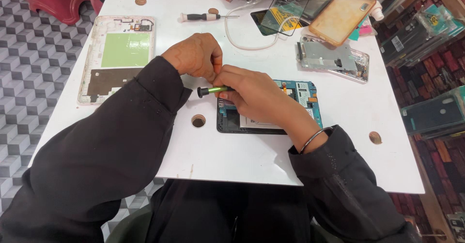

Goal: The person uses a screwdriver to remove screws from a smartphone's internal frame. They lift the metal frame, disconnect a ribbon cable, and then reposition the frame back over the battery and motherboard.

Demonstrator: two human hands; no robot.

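An opened tablet (302,95) with a blue circuit board and black frame lies on the white table (242,156) in front of me. My right hand (259,95) rests over it, gripping a green-handled screwdriver (213,90) whose black cap sticks out to the left. My left hand (196,55) is curled, its fingertips meeting the right hand at the tool; what they pinch is hidden. Both arms wear black sleeves, and a thin bangle circles my right wrist.
A white tablet back cover (118,54) with a green panel lies at the left. A black-handled screwdriver (206,16), a white cable (252,42), a metal phone frame (332,59), an orange phone case (341,15) and screen protectors lie at the back. Round holes dot the table.
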